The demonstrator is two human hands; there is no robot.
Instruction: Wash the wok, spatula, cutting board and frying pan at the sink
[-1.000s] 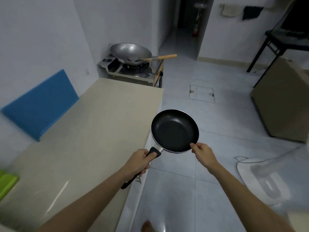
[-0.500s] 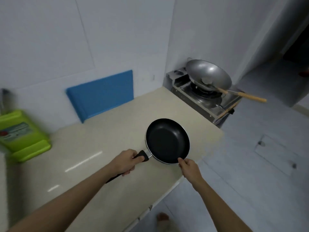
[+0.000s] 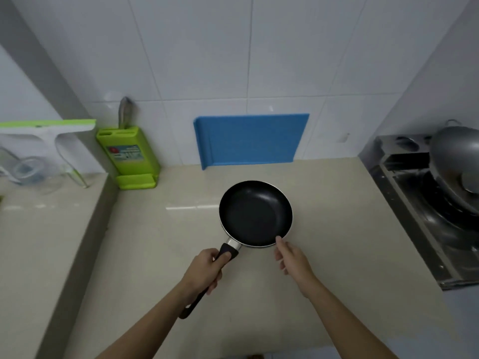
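Frying pan (image 3: 255, 213) held over the beige counter (image 3: 337, 242), gripped by its handle.

The left hand (image 3: 204, 272) wraps its fingers round the pan's black handle, thumb on top near the metal neck, forearm running back toward the lower left. Ahead of that grip and slightly right the pan sits level, open side up; whether it rests on the counter or hangs just above it I cannot tell. The right hand (image 3: 291, 257) reaches in from the lower right, loosely open, one fingertip touching the near rim. Beyond the pan a blue cutting board (image 3: 250, 139) leans on the tiled wall. Far right of the grip, the wok (image 3: 456, 161) sits on the stove (image 3: 414, 203). To the far left stands a green knife block (image 3: 128, 156).
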